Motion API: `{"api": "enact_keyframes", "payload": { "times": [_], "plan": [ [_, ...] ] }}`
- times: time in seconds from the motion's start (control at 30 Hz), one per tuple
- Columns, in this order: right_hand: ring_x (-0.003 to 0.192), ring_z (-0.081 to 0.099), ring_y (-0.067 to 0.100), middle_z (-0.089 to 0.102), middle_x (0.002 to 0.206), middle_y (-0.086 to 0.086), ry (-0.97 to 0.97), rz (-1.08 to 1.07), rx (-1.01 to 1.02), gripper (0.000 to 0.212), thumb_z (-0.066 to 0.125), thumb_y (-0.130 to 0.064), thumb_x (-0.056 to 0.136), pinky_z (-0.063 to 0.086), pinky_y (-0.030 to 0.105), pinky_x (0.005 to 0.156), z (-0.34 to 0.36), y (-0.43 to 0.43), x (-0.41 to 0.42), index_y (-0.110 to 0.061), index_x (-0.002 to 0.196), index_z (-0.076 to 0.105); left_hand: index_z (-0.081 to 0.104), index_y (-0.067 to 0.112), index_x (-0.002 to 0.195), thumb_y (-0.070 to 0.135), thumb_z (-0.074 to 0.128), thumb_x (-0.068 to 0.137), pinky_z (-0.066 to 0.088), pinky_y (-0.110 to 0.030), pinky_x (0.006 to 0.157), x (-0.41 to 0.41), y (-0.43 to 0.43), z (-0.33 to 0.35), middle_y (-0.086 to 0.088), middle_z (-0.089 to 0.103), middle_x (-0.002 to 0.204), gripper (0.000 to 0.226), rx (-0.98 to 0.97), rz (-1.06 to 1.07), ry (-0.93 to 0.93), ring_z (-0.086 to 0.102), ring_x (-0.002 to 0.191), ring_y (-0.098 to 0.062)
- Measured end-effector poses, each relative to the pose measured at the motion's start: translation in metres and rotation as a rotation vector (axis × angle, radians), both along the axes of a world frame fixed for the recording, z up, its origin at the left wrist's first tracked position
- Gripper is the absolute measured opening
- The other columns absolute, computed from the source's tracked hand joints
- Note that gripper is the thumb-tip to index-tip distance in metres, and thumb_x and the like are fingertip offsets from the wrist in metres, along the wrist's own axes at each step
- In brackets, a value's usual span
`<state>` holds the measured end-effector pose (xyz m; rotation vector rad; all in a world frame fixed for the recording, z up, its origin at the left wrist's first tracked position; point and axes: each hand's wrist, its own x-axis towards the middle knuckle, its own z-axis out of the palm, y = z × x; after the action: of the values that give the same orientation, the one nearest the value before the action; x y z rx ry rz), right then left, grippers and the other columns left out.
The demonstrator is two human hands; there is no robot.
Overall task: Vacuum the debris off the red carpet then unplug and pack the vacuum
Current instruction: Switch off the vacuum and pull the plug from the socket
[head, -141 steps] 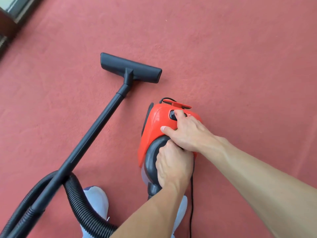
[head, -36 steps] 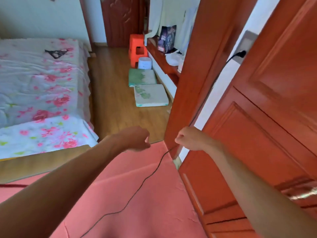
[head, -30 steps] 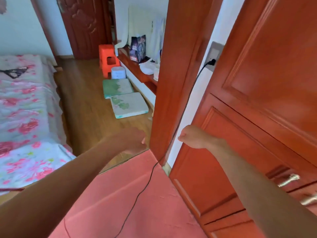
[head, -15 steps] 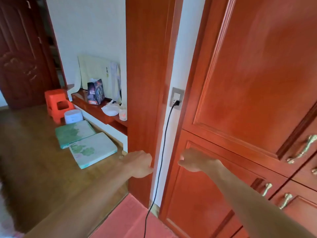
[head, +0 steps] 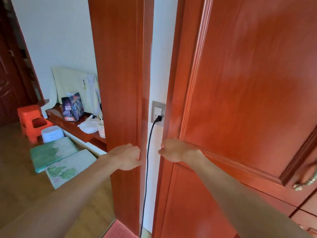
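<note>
Biggest thing we've got here is the red wooden cabinet door (head: 248, 83) filling the whole right side, with a brass handle (head: 307, 176) at its lower right edge. Next to it on the left stands the red door frame (head: 120, 66), and a narrow strip of white wall (head: 163, 48) is squeezed between the two.

Past the frame we see a wooden floor (head: 17, 177) with two flat greenish cushions (head: 51, 152) lying side by side. An orange stool (head: 29, 117) and a white round tub (head: 51, 133) sit just behind them, beside a low shelf (head: 68, 124) carrying a dark printed bag (head: 72, 107).

Our left hand (head: 126, 157) is up in front of the door frame and our right hand (head: 175, 151) in front of the cabinet edge. Both are curled into fists, with nothing visible inside them (we only see the backs, so take that loosely).

The vacuum's black cord (head: 147, 160) hangs down the white strip right between the two fists. As far as we can tell it touches neither.

A corner of the red carpet (head: 118, 231) peeks in at the bottom, where the cord runs out of view.

The grey outlet (head: 158, 110) sits on the wall strip above our hands, with the black plug (head: 158, 118) seated in its lower part.
</note>
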<state>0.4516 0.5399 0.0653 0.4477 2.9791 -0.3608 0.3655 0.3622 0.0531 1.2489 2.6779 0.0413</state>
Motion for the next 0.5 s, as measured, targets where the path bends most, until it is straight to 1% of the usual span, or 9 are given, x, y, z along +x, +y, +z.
{"api": "enact_keyframes", "payload": {
  "times": [0.07, 0.1, 0.17, 0.2, 0.27, 0.33, 0.4, 0.43, 0.5],
  "plan": [
    [0.094, 0.057, 0.030, 0.056, 0.092, 0.005, 0.002, 0.015, -0.005, 0.025, 0.042, -0.030, 0.097, 0.051, 0.038, 0.080, 0.005, 0.012, -0.014, -0.014, 0.079, 0.048, 0.069, 0.012, 0.095, 0.037, 0.051, 0.102, 0.049, -0.023, 0.058, -0.020, 0.016, 0.005, -0.007, 0.072, 0.092, 0.031, -0.001, 0.006, 0.028, 0.070, 0.079, -0.018],
    [0.098, 0.057, 0.031, 0.058, 0.099, 0.008, 0.004, 0.018, -0.017, 0.024, 0.042, -0.030, 0.098, 0.050, 0.038, 0.082, 0.006, 0.018, -0.021, -0.011, 0.086, 0.053, 0.068, 0.014, 0.096, 0.038, 0.051, 0.102, 0.050, -0.022, 0.059, -0.029, 0.023, 0.006, -0.006, 0.072, 0.091, 0.030, -0.003, 0.010, 0.038, 0.070, 0.077, -0.016],
    [0.109, 0.057, 0.033, 0.060, 0.117, 0.013, 0.042, 0.023, -0.047, 0.032, 0.043, -0.030, 0.100, 0.049, 0.038, 0.088, 0.009, 0.025, -0.032, -0.004, 0.110, 0.059, 0.066, 0.017, 0.101, 0.038, 0.051, 0.102, 0.054, -0.022, 0.064, -0.045, 0.037, 0.005, -0.002, 0.071, 0.091, 0.026, 0.015, 0.018, 0.064, 0.070, 0.078, -0.014],
    [0.109, 0.058, 0.033, 0.060, 0.120, 0.015, 0.067, 0.023, -0.059, 0.036, 0.043, -0.031, 0.101, 0.048, 0.036, 0.089, 0.011, 0.026, -0.037, -0.002, 0.116, 0.058, 0.065, 0.017, 0.104, 0.037, 0.051, 0.102, 0.057, -0.024, 0.069, -0.052, 0.043, 0.002, 0.000, 0.070, 0.092, 0.024, 0.038, 0.022, 0.065, 0.069, 0.080, -0.013],
    [0.099, 0.059, 0.030, 0.062, 0.113, 0.016, 0.115, 0.011, -0.089, 0.034, 0.043, -0.030, 0.102, 0.042, 0.031, 0.079, 0.011, 0.028, -0.045, -0.001, 0.113, 0.056, 0.061, 0.017, 0.118, 0.037, 0.054, 0.101, 0.059, -0.032, 0.081, -0.063, 0.056, -0.009, 0.002, 0.069, 0.100, 0.027, 0.099, 0.030, 0.004, 0.068, 0.089, -0.012],
    [0.088, 0.058, 0.028, 0.062, 0.105, 0.016, 0.168, -0.028, -0.134, 0.030, 0.046, -0.029, 0.101, 0.039, 0.028, 0.067, 0.007, 0.030, -0.056, -0.002, 0.111, 0.053, 0.048, 0.014, 0.139, 0.037, 0.059, 0.098, 0.055, -0.035, 0.093, -0.070, 0.070, -0.021, -0.001, 0.064, 0.124, 0.048, 0.178, 0.061, -0.158, 0.064, 0.109, -0.017],
    [0.083, 0.059, 0.027, 0.061, 0.096, 0.013, 0.225, -0.088, -0.208, 0.028, 0.048, -0.027, 0.099, 0.038, 0.028, 0.057, 0.003, 0.031, -0.065, -0.002, 0.112, 0.052, 0.033, 0.016, 0.151, 0.037, 0.063, 0.094, 0.047, -0.030, 0.097, -0.073, 0.081, -0.030, -0.003, 0.053, 0.144, 0.068, 0.292, 0.114, -0.403, 0.056, 0.126, -0.019],
    [0.085, 0.060, 0.027, 0.061, 0.097, 0.011, 0.248, -0.118, -0.244, 0.031, 0.049, -0.025, 0.098, 0.041, 0.028, 0.057, 0.000, 0.031, -0.070, -0.001, 0.118, 0.051, 0.030, 0.019, 0.152, 0.037, 0.065, 0.093, 0.044, -0.028, 0.095, -0.073, 0.086, -0.033, -0.001, 0.050, 0.146, 0.071, 0.353, 0.140, -0.514, 0.054, 0.128, -0.018],
    [0.103, 0.062, 0.029, 0.063, 0.117, 0.014, 0.281, -0.179, -0.341, 0.045, 0.051, -0.022, 0.097, 0.049, 0.029, 0.074, -0.004, 0.031, -0.077, -0.001, 0.137, 0.044, 0.032, 0.022, 0.150, 0.034, 0.067, 0.091, 0.043, -0.026, 0.091, -0.073, 0.094, -0.037, 0.002, 0.052, 0.142, 0.069, 0.466, 0.187, -0.676, 0.055, 0.123, -0.015]
  ]
}}
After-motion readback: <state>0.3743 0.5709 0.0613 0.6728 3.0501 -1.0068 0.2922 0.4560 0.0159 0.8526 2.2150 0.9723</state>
